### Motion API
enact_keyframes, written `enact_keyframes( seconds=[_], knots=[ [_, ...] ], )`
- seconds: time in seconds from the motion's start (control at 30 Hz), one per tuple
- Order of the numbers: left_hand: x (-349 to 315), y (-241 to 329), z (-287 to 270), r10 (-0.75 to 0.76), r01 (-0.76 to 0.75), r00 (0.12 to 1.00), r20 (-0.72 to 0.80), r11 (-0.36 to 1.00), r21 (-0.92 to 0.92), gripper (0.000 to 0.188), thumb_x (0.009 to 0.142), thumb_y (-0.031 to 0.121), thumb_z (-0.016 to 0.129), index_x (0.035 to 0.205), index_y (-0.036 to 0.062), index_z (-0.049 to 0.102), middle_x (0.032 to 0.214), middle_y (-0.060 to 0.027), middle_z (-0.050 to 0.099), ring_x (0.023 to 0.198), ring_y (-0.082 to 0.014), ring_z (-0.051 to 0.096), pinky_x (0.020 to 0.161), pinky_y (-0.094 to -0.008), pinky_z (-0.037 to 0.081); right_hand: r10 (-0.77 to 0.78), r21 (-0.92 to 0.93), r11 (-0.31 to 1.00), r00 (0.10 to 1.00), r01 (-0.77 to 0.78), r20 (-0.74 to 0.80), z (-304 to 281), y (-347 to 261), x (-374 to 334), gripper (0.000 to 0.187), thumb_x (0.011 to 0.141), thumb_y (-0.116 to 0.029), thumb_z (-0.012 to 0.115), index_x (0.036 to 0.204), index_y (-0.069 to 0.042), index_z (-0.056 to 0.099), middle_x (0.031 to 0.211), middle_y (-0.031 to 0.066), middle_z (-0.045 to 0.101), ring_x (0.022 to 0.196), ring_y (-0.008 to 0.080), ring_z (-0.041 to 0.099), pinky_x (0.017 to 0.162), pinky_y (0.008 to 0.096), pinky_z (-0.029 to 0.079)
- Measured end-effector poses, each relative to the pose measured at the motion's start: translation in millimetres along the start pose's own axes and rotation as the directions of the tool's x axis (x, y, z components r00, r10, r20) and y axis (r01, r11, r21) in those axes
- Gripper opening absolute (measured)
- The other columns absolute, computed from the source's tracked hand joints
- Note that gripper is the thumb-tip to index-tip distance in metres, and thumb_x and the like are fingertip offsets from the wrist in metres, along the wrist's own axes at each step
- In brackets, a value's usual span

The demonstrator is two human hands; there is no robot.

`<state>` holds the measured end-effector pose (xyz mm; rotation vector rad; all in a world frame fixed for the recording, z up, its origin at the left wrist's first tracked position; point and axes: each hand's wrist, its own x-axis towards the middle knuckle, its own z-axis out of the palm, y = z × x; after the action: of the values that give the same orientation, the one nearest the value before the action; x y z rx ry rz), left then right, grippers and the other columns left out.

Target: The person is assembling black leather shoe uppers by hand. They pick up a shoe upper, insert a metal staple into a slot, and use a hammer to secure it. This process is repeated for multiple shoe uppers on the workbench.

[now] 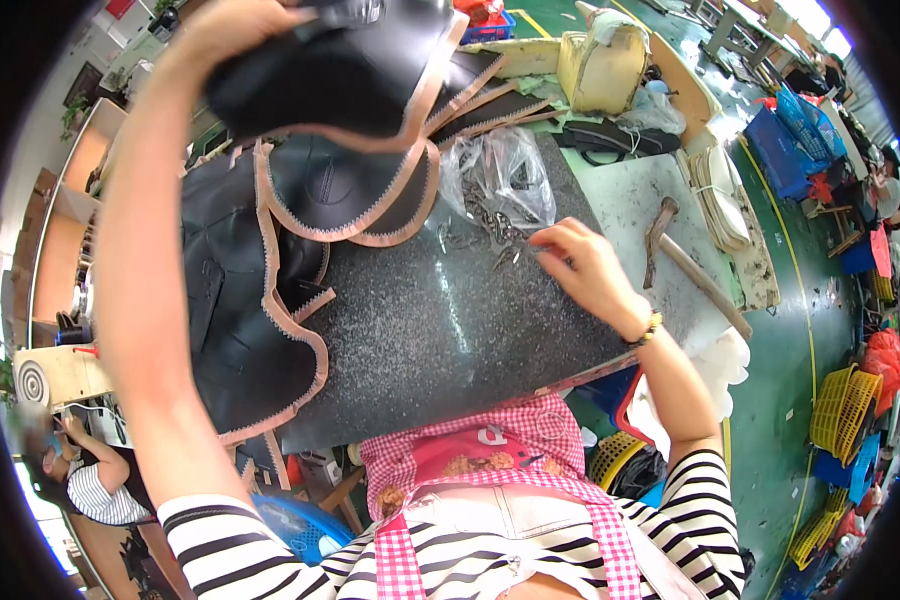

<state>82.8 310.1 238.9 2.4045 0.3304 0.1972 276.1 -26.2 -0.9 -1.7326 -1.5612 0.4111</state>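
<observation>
Slab keeps bits, likely for easy reach, beside your curled right hand, grip unclear; your left hand pinches leather aloft

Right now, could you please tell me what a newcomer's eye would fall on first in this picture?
Probably the large glossy black piece with its pinkish-tan border, in the left grip at the top, left of centre. Next might be the right grip, close to small dark metal pieces by a clear plastic bag on the dark slab. The pink checked apron also stands out at the lower middle.
</observation>
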Motion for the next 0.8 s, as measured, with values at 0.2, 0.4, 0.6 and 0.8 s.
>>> enact_keyframes(
  seconds=[0.2, 0.4, 0.6, 0.8],
  knots=[
    [14.9, -145.2, 42.3, -0.343, 0.467, 0.866, -0.364, 0.815, 0.343, 0.039, 0.075, 0.007, 0.069, 0.114, 0.0062, 0.066, 0.105, -0.0133, 0.069, 0.098, -0.0246, 0.066, 0.089, -0.0352, 0.050, -0.010, -0.118, 0.993, 1.000, 0.014, 0.028, 36.3, -7.6, 23.0, 0.022, 0.080, -0.015, 0.070, 0.097, -0.003, 0.064, 0.094, 0.0146, 0.060, 0.089, 0.0344, 0.062, 0.080, 0.0403, 0.049],
    [-0.7, 8.5, 101.1, 0.420, 0.231, 0.749, -0.513, 0.560, 0.795, 0.019, 0.088, 0.018, 0.060, 0.102, 0.0058, 0.064, 0.094, -0.0145, 0.067, 0.087, -0.0333, 0.065, 0.071, -0.0396, 0.051, 0.079, 0.168, 0.982, 0.996, -0.083, 0.033, 20.8, -5.4, 18.6, 0.016, 0.079, -0.008, 0.069, 0.094, -0.002, 0.068, 0.088, 0.0159, 0.067, 0.080, 0.0317, 0.067, 0.073, 0.0354, 0.052],
    [-123.9, 47.4, 258.4, -0.289, 0.303, 0.952, 0.099, 0.853, -0.424, 0.028, 0.090, 0.027, 0.067, 0.095, -0.0011, 0.067, 0.077, -0.0090, 0.069, 0.071, -0.0121, 0.067, 0.062, -0.0273, 0.053, 0.063, 0.461, 0.873, 0.973, -0.161, 0.221, 11.6, -77.8, 5.5, 0.020, 0.080, -0.006, 0.072, 0.099, 0.000, 0.068, 0.081, 0.0057, 0.070, 0.073, 0.0079, 0.064, 0.069, 0.0248, 0.052],
    [-165.1, 54.2, 292.3, -0.378, 0.236, 0.926, 0.000, 0.580, -0.780, 0.029, 0.100, 0.021, 0.052, 0.099, -0.0048, 0.066, 0.083, -0.0118, 0.071, 0.068, -0.0129, 0.067, 0.059, -0.0241, 0.055, -0.016, 0.358, 0.934, 1.000, 0.022, -0.021, 36.4, -97.0, -29.7, 0.012, 0.079, -0.006, 0.073, 0.089, 0.000, 0.070, 0.073, 0.0101, 0.066, 0.066, 0.0175, 0.067, 0.061, 0.0265, 0.052]
  ],
)
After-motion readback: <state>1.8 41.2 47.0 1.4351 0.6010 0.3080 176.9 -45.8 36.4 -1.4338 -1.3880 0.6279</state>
